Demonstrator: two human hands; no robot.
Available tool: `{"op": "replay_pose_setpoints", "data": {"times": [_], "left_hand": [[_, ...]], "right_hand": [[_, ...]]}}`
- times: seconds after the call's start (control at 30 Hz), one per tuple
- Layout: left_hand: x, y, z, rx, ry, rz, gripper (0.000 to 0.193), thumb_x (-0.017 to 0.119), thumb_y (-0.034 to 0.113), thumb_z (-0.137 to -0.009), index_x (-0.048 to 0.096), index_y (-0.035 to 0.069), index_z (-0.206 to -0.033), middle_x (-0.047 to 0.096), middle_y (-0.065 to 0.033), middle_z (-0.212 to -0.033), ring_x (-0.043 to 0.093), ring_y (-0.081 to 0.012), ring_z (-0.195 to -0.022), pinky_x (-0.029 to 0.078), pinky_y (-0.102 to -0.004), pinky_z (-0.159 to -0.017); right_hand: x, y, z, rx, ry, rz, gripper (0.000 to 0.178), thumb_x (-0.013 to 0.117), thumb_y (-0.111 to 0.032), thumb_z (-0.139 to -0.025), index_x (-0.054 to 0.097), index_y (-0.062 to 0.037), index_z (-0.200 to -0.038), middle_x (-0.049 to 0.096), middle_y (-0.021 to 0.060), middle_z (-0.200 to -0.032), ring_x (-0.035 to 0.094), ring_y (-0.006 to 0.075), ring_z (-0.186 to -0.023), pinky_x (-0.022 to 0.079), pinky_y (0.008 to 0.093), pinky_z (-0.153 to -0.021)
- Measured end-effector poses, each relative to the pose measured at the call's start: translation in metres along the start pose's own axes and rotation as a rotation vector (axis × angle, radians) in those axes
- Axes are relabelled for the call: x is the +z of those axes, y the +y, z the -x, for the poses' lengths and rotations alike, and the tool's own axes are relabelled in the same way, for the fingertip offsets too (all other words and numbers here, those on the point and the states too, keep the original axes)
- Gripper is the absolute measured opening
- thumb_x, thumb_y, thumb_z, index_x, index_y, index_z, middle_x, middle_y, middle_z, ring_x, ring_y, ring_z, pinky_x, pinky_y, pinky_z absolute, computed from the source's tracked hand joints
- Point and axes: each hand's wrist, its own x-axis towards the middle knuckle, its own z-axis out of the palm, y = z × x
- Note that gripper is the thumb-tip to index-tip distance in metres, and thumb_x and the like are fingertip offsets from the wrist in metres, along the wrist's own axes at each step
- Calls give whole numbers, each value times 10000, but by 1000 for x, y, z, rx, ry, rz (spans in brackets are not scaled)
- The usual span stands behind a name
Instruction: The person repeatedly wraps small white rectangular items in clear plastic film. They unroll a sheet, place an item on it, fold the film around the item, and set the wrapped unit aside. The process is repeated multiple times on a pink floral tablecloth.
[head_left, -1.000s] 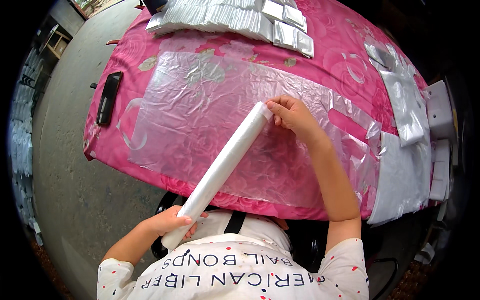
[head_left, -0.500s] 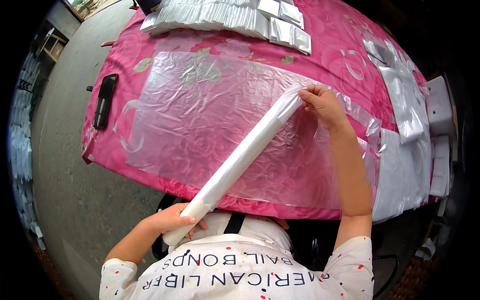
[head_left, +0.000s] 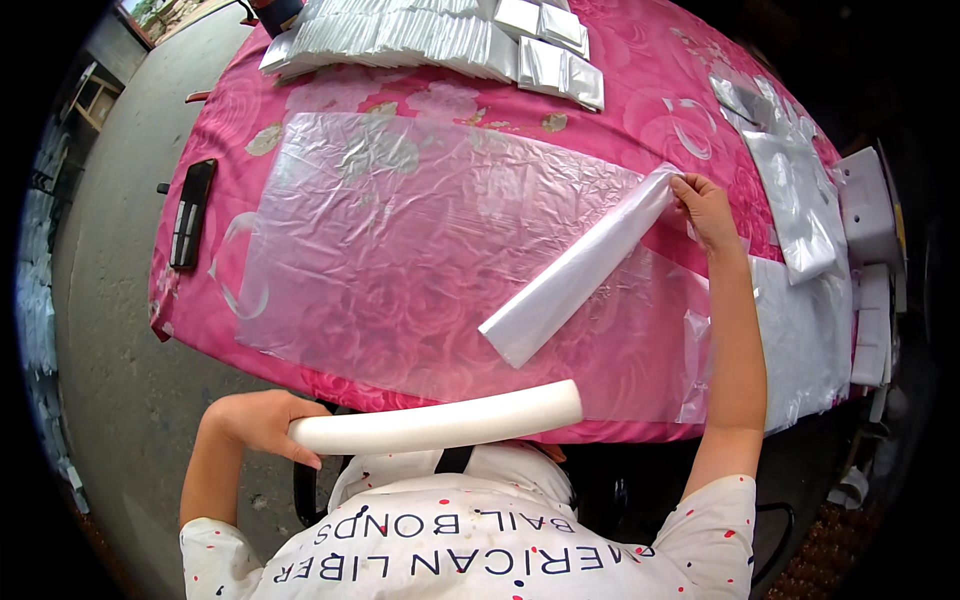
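Note:
My left hand is closed round the left end of a smooth white tube, held level over the table's near edge and my lap. At the far right my right hand pinches the upper end of a flattened roll of clear plastic film. That roll slants down toward the middle of the table, apart from the tube. Beneath it a large clear plastic sheet lies spread and wrinkled over the pink flowered tablecloth.
Stacks of folded white plastic packets stand along the far edge. A black phone lies at the left edge. Folded clear bags and more plastic film lie on the right, beside white boxes.
The white tube has come out of the rolled film. My left hand has moved left with the tube, now turned nearly level; my right hand has moved right with the film roll.

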Motion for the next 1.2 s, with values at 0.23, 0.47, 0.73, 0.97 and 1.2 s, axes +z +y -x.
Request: {"op": "replay_pose_setpoints", "data": {"times": [0.23,0.47,0.73,0.97,1.2], "left_hand": [[-28,111,-60,194,317,-774,598,772,262,-612,572,74,-1143,583,-110,-1127,537,-277,-1064,428,-402,-893],[4,88,-122,1085,475,-1002,609,576,292,-836,364,-24,-1312,406,-184,-1341,411,-314,-1230,312,-419,-1051],[36,61,-139,811,361,-1150,734,351,522,-877,287,-4,-1385,239,-147,-1470,215,-262,-1367,140,-417,-1113],[72,55,-141,705,448,-1170,720,373,505,-874,289,13,-1392,228,-139,-1476,197,-259,-1374,121,-421,-1116],[83,59,-143,693,503,-1221,703,371,521,-881,311,40,-1391,263,-131,-1465,235,-261,-1361,133,-436,-1106]], "right_hand": [[81,-19,15,-11,-246,2,141,622,-161,-869,611,-30,-920,555,-29,-725,487,40,-612,405,170,-570],[103,-32,11,-13,-368,98,159,629,-157,-856,628,-15,-926,579,-7,-735,487,61,-640,427,208,-611],[106,-34,14,83,-155,74,246,634,-185,-847,595,-15,-1021,593,35,-865,518,81,-701,447,223,-649],[148,-49,134,-542,-294,601,468,652,-157,-787,506,-34,-1215,519,170,-1106,528,281,-938,442,367,-836],[141,-23,169,-614,-194,835,484,630,-61,-760,518,-55,-1231,541,146,-1080,516,322,-976,425,394,-863]]}}
